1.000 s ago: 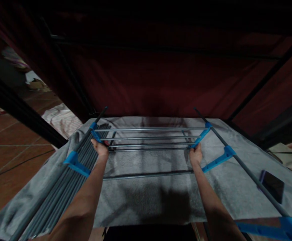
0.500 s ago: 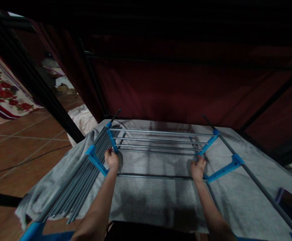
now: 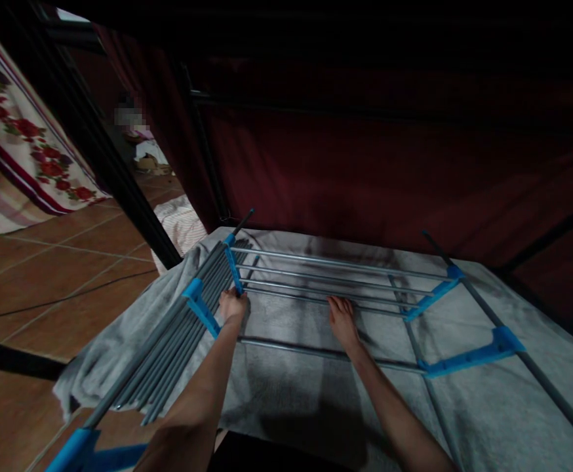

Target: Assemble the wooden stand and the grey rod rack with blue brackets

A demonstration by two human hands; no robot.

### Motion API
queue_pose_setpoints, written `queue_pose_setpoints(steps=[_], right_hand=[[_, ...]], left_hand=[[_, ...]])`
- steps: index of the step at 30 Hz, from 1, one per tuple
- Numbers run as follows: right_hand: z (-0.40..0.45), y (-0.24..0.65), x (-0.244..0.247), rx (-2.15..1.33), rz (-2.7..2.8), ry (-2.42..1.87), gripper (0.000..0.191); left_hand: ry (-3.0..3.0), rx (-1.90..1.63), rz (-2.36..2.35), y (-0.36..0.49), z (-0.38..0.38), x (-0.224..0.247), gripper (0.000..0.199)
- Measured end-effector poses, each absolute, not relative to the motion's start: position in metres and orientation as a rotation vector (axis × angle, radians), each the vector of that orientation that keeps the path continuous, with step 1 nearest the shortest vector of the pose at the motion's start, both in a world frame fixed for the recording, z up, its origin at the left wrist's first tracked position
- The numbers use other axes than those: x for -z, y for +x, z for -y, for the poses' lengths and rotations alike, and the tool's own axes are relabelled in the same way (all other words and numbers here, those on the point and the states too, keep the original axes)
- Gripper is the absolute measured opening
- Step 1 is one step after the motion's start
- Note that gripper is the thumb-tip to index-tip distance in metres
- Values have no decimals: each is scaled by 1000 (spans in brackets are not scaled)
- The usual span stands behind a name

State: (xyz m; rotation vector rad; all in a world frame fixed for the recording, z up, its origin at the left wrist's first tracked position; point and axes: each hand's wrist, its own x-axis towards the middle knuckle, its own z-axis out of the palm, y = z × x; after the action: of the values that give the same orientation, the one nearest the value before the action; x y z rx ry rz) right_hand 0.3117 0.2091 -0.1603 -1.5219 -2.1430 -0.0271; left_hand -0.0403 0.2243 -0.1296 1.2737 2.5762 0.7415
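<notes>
A frame of grey metal tubes joined by blue plastic brackets lies across a grey blanket (image 3: 286,387). My left hand (image 3: 232,305) is closed at the lower end of the upper left blue bracket (image 3: 234,267), where the rods meet it. My right hand (image 3: 343,318) rests at the lowest of the thin parallel rods (image 3: 276,295), near their middle, its fingers bent over the rod; its grip is not clear. The upper right blue bracket (image 3: 434,298) stands apart from both hands. Below the hands runs a thicker crossbar (image 3: 291,348).
Several loose grey tubes (image 3: 188,337) lie at the left of the blanket. Another blue bracket (image 3: 473,354) sits on the right tube. A dark red curtain (image 3: 365,177) hangs behind, with a black post (image 3: 114,170) at the left. A cable (image 3: 70,295) crosses the tiled floor.
My right hand has left the right blue bracket and moved left along the lowest thin rod. My left hand stays at the left bracket. The view has shifted a little.
</notes>
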Motion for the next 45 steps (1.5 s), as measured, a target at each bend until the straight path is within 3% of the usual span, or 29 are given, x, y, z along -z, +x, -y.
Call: queue_pose_setpoints(steps=[5, 14, 45], right_hand=[[-221, 288, 157, 34, 2356, -1505, 43], [-229, 279, 157, -96, 2345, -1513, 30], [-233, 278, 158, -206, 2289, -1466, 31]], left_hand=[[1288, -683, -2610, -39, -227, 135, 45], [1288, -633, -2653, -38, -227, 141, 41], [1340, -594, -2653, -35, -223, 136, 43]])
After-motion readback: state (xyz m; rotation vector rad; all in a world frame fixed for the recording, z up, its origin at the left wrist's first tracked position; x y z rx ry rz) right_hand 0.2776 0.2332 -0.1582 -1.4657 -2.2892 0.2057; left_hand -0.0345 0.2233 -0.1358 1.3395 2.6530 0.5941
